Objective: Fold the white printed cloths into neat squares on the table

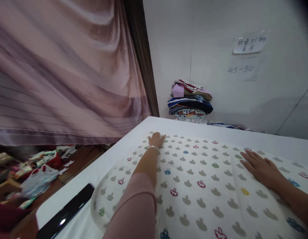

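Observation:
A white cloth [191, 172] printed with grey and coloured rabbit-like shapes lies spread over a white table [76, 176]. My left hand [156, 139], with a bracelet at the wrist, rests flat near the cloth's far left corner, fingers spread. On the right part of the cloth lies my right hand [262, 167], palm down with its fingers stretched out. Neither hand grips anything that I can see. The near left edge of the cloth curves up in a loose fold. A faint crease runs through the cloth left of my right hand.
A black phone [66, 212] lies at the table's left edge. Folded fabrics [190, 99] are stacked beyond the far edge, against a white wall [218, 26] with handwritten papers [249, 44]. A pink curtain [69, 66] hangs at left, above a plastic bag [39, 179] among floor clutter.

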`<state>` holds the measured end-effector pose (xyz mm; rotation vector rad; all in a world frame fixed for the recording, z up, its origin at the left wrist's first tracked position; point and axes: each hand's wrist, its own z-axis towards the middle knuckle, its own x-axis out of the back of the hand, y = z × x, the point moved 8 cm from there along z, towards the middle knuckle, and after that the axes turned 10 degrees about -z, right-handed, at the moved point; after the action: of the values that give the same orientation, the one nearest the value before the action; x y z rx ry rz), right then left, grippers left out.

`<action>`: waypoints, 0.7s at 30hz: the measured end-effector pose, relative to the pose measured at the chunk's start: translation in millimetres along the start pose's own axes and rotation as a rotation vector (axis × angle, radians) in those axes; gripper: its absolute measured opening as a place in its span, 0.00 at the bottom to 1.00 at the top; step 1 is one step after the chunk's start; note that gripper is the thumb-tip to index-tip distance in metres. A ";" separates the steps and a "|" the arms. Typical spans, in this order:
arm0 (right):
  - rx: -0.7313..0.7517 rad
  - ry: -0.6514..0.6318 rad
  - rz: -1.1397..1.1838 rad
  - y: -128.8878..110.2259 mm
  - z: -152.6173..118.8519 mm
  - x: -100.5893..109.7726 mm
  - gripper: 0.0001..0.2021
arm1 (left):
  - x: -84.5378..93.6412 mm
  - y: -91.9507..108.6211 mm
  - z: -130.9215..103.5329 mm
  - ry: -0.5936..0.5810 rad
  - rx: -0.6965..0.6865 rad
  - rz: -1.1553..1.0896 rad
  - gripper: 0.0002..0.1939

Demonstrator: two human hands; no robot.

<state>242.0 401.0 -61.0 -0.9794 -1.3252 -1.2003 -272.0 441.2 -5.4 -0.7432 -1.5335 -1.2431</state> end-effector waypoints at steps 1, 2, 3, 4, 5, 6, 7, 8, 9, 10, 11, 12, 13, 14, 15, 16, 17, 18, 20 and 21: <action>0.001 -0.001 -0.004 0.4 0.4 -1.0 0.34 | 4.3 -5.0 1.4 0.020 -0.017 -0.002 0.31; 0.004 0.002 -0.007 0.8 0.9 -1.8 0.34 | 8.9 -10.5 2.8 0.050 -0.018 0.001 0.30; 0.005 0.003 -0.011 1.5 1.4 -2.6 0.34 | 13.3 -16.8 4.2 0.080 -0.006 0.008 0.30; 0.007 0.004 -0.015 2.2 1.8 -3.5 0.34 | 16.7 -24.2 5.4 0.101 0.021 0.014 0.30; 0.008 0.004 -0.020 2.8 2.1 -4.0 0.34 | 19.0 -31.9 6.7 0.110 0.051 0.018 0.30; 0.009 0.004 -0.023 3.3 2.2 -4.3 0.34 | 20.1 -39.4 7.9 0.104 0.079 0.019 0.32; 0.008 0.005 -0.025 3.6 2.0 -3.9 0.34 | 20.4 -45.9 9.2 0.092 0.098 0.018 0.33; 0.007 0.006 -0.026 3.8 1.8 -3.2 0.34 | 20.5 -50.9 10.5 0.079 0.103 0.014 0.33; 0.004 0.007 -0.025 3.8 1.3 -2.2 0.34 | 20.7 -54.4 11.8 0.069 0.096 0.010 0.33; 0.000 0.005 -0.024 3.8 0.8 -1.2 0.34 | 21.1 -56.5 13.2 0.063 0.083 0.007 0.33; -0.007 0.001 -0.024 3.7 0.3 -0.3 0.34 | 21.8 -58.0 14.4 0.062 0.069 0.002 0.32; -0.012 -0.004 -0.024 3.3 -0.3 0.4 0.34 | 22.7 -59.2 15.6 0.061 0.062 -0.003 0.32; -0.016 -0.009 -0.024 2.8 -0.7 1.2 0.34 | 23.7 -60.2 16.7 0.061 0.057 -0.008 0.32; -0.019 -0.015 -0.023 2.0 -1.2 2.0 0.33 | 24.8 -60.8 17.6 0.058 0.056 -0.012 0.32; -0.022 -0.017 -0.023 1.2 -1.5 3.0 0.33 | 25.7 -60.8 18.3 0.049 0.054 -0.016 0.32; -0.024 -0.017 -0.023 0.2 -1.8 4.4 0.32 | 26.6 -60.4 18.2 0.039 0.055 -0.019 0.32; -0.025 -0.016 -0.024 -0.9 -2.1 6.0 0.32 | 27.8 -59.3 17.1 0.035 0.055 -0.019 0.32; -0.027 -0.014 -0.027 -2.2 -2.4 8.0 0.31 | 29.4 -57.1 14.3 0.041 0.055 -0.016 0.32; -0.028 -0.010 -0.034 -4.8 -3.2 12.9 0.31 | 31.0 -46.9 1.9 0.070 0.017 0.003 0.32; -0.029 -0.010 -0.036 -6.2 -3.7 15.4 0.30 | 29.4 -37.4 -8.4 0.077 -0.040 0.016 0.32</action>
<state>234.8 395.3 -46.7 -0.9869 -1.3416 -1.2470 -312.3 419.0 9.2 -0.7236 -1.4412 -1.2801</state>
